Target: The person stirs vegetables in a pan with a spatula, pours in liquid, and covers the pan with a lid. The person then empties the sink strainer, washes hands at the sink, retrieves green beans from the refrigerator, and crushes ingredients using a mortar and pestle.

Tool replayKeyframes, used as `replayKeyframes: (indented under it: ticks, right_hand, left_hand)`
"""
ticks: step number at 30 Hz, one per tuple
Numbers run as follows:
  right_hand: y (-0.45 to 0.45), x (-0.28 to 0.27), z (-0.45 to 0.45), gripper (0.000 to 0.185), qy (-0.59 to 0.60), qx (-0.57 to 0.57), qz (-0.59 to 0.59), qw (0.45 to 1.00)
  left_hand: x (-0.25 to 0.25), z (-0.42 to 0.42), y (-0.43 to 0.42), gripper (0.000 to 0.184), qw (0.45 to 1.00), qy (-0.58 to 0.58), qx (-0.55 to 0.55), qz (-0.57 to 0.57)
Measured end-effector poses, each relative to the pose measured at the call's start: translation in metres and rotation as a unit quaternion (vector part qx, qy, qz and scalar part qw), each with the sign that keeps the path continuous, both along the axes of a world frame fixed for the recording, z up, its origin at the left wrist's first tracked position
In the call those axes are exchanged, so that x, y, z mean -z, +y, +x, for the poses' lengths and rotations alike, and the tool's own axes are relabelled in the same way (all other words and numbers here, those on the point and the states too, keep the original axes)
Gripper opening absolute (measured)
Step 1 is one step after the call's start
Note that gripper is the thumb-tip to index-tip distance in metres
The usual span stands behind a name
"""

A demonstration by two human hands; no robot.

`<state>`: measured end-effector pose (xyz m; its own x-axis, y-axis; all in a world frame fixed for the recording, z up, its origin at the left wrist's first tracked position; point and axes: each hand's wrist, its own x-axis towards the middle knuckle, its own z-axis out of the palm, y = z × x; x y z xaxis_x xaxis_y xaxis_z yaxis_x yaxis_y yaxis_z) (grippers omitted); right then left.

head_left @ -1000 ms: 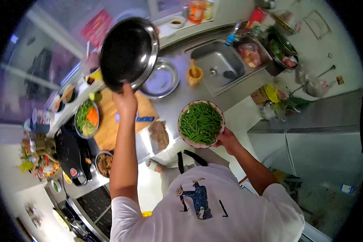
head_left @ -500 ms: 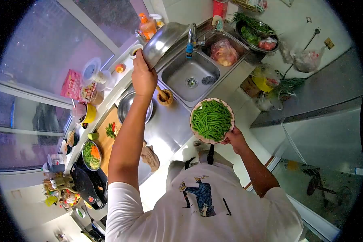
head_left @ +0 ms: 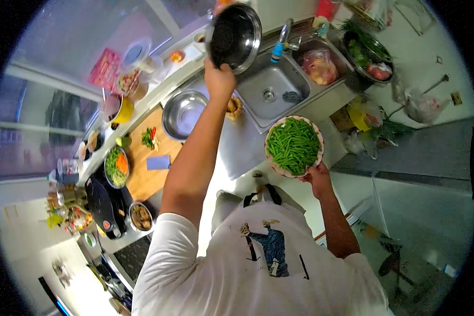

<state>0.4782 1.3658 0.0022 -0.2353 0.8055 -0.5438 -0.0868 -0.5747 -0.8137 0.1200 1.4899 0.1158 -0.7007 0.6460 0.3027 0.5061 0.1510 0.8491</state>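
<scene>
My left hand (head_left: pixel 219 79) grips the rim of a metal bowl (head_left: pixel 237 39), tilted up so that its dark inside shows, near the window ledge and left of the sink (head_left: pixel 271 87). With my right hand (head_left: pixel 317 179) I hold the lower edge of a scalloped plate (head_left: pixel 272 159) heaped with cut green beans (head_left: pixel 295 145), in front of the sink. Another metal bowl (head_left: pixel 184 113) rests on the counter beside the cutting board (head_left: pixel 137 181). Part of a wooden mortar (head_left: pixel 235 108) shows behind my left forearm.
Chopped peppers (head_left: pixel 149 138) and a cleaver (head_left: pixel 158 162) lie on the board. A bowl of sliced vegetables (head_left: pixel 116 167), a black appliance (head_left: pixel 104 205) and a bowl of brown food (head_left: pixel 141 216) stand at the left. Bagged meat (head_left: pixel 319 67) lies in the smaller basin.
The bowl in my left hand has turned from its shiny outside to its dark inside since half a second ago. The view has shifted, and the plate of beans now appears farther right.
</scene>
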Motion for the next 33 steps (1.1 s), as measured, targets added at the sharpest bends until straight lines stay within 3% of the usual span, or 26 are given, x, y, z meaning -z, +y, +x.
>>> replayKeyframes:
  ticks: [1, 2, 4, 6, 8, 10, 12, 13, 14, 16, 17, 19, 22, 26, 28, 29, 30, 31, 32, 33]
  right_hand:
    - [-0.001, 0.003, 0.001, 0.032, -0.003, -0.012, -0.008, 1.0]
    - [0.002, 0.006, 0.001, 0.032, 0.008, -0.03, -0.011, 0.999]
    - [0.007, 0.004, 0.002, 0.032, 0.013, -0.061, -0.014, 0.998]
    - [0.01, -0.021, -0.002, 0.03, -0.027, -0.081, 0.008, 0.996]
    - [0.02, -0.015, -0.004, 0.031, -0.025, -0.114, 0.007, 0.993]
    - [0.026, 0.003, -0.019, 0.033, -0.017, -0.152, 0.002, 0.988]
    - [0.035, -0.021, -0.035, 0.029, -0.043, -0.204, 0.012, 0.978]
    - [0.038, -0.029, -0.046, 0.029, -0.052, -0.222, 0.009, 0.974]
    - [0.04, -0.035, -0.06, 0.029, -0.048, -0.252, 0.032, 0.966]
    - [0.045, -0.035, -0.088, 0.028, -0.049, -0.293, 0.057, 0.953]
    - [0.045, -0.022, -0.11, 0.027, -0.113, -0.319, 0.028, 0.941]
    - [0.046, -0.007, -0.135, 0.023, -0.208, -0.339, 0.006, 0.917]
    - [0.041, 0.005, -0.173, 0.026, -0.218, -0.409, 0.079, 0.883]
    - [0.022, 0.006, -0.214, 0.028, -0.259, -0.414, 0.062, 0.871]
    - [0.017, 0.005, -0.221, 0.025, -0.237, -0.426, 0.065, 0.871]
    - [0.015, 0.006, -0.224, 0.022, -0.212, -0.43, 0.067, 0.875]
    - [0.015, 0.011, -0.226, 0.022, -0.212, -0.43, 0.066, 0.875]
    - [0.013, 0.02, -0.224, 0.021, -0.24, -0.437, 0.078, 0.863]
    - [0.013, 0.027, -0.223, 0.019, -0.267, -0.445, 0.095, 0.85]
    - [0.012, 0.031, -0.221, 0.019, -0.27, -0.446, 0.091, 0.849]
  left_hand:
    - [0.006, -0.003, -0.016, 0.039, 0.981, -0.182, 0.032, 0.062]
    - [0.011, -0.005, -0.035, 0.037, 0.924, -0.354, 0.06, 0.129]
    - [0.034, -0.006, -0.094, 0.039, 0.897, -0.418, 0.045, 0.135]
    - [0.043, 0.0, -0.162, 0.04, 0.892, -0.437, 0.013, 0.112]
    - [0.081, 0.013, -0.225, 0.036, 0.896, -0.441, -0.047, 0.017]
    - [0.078, 0.041, -0.267, 0.035, 0.895, -0.429, -0.105, -0.067]
    - [0.136, 0.052, -0.3, 0.029, 0.825, -0.555, -0.1, -0.039]
    - [0.139, 0.058, -0.302, 0.028, 0.783, -0.601, -0.139, -0.076]
    - [0.175, 0.059, -0.312, 0.031, 0.767, -0.626, -0.122, -0.069]
    - [0.173, 0.058, -0.309, 0.033, 0.751, -0.637, -0.123, -0.125]
    - [0.174, 0.054, -0.311, 0.034, 0.741, -0.653, -0.126, -0.099]
    - [0.187, 0.048, -0.308, 0.035, 0.727, -0.671, -0.111, -0.095]
    - [0.202, 0.032, -0.306, 0.034, 0.717, -0.686, -0.079, -0.097]
    - [0.205, 0.021, -0.312, 0.033, 0.718, -0.687, -0.083, -0.076]
    - [0.206, 0.015, -0.323, 0.04, 0.761, -0.635, -0.09, -0.097]
    - [0.206, 0.01, -0.336, 0.048, 0.812, -0.543, -0.083, -0.196]
    - [0.187, 0.01, -0.338, 0.048, 0.812, -0.544, -0.083, -0.197]
    - [0.161, 0.013, -0.339, 0.052, 0.932, -0.28, -0.129, -0.191]
    - [0.14, 0.013, -0.334, 0.057, 0.973, 0.01, -0.163, -0.163]
    - [0.126, 0.009, -0.321, 0.064, 0.987, -0.001, -0.083, -0.141]
